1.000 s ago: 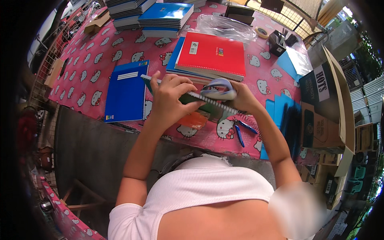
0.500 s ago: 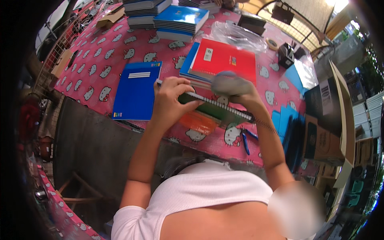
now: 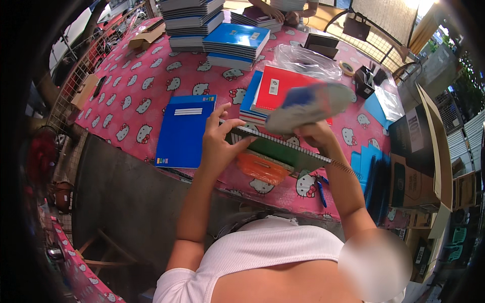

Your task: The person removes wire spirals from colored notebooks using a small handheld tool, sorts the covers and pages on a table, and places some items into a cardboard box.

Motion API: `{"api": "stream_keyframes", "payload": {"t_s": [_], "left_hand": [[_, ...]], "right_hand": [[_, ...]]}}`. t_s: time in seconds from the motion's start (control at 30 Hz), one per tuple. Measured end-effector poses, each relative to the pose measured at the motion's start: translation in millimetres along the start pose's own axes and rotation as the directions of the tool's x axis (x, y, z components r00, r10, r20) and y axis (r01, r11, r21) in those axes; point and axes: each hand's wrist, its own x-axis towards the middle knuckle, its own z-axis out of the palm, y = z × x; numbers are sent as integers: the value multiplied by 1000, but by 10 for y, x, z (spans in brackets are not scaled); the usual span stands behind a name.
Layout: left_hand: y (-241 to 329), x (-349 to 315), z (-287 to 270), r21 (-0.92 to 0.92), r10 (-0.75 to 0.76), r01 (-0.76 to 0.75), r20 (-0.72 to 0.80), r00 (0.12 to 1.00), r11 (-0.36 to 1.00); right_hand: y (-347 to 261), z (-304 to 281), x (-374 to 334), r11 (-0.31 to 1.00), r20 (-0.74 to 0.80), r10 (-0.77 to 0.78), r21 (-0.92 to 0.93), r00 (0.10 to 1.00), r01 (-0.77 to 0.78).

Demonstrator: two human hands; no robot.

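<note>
My left hand (image 3: 222, 144) grips a green notebook (image 3: 273, 151) by its left end, thumb in front and fingers behind. The notebook is tilted with its row of holes upward; white coil loops run along that edge. A loose end of dark spiral wire (image 3: 346, 169) sticks out at its right, in front of my right forearm. My right hand (image 3: 316, 135) is closed on the lower side of a flat, rounded grey-and-blue object (image 3: 310, 107), blurred by motion, just above the coil. Beneath the notebook lies an orange, plastic-looking thing (image 3: 262, 169). Blue-handled pliers (image 3: 322, 192) rest to the right.
A blue notebook (image 3: 184, 131) lies at left. Behind my hands are red notebooks (image 3: 283, 83) on blue ones. Tall notebook stacks (image 3: 235, 38), clear plastic (image 3: 303, 60) and a tape roll (image 3: 346, 68) stand farther back. Cardboard boxes (image 3: 414, 177) are at right. Another person's hand (image 3: 273, 13) touches a stack.
The grey-and-blue object in my right hand has moved up and to the right along the coil. My left hand still holds the notebook. The whole view has shifted slightly.
</note>
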Motion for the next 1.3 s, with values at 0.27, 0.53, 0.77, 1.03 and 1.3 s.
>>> {"api": "stream_keyframes", "payload": {"t_s": [0.27,0.53,0.77,1.03,1.3], "left_hand": [[-238,-63,-62,-320,-321,334,96,942,887],[-378,-64,-52,-675,-357,344,127,925,652],[-287,20,-251,-764,-437,447,241,867,466],[-672,101,42,-839,-272,383,293,917,386],[-457,288,154,-809,-267,508,441,857,295]], "right_hand": [[155,90,302,989,117,-8,150,993,-10],[177,272,513,996,7,-47,-81,999,47],[455,-768,-248,930,-824,-114,-285,555,-232],[1542,-1139,-1645,362,-752,-11,-617,659,-699],[1005,744,-2350,217,-762,166,-592,627,-777]]}}
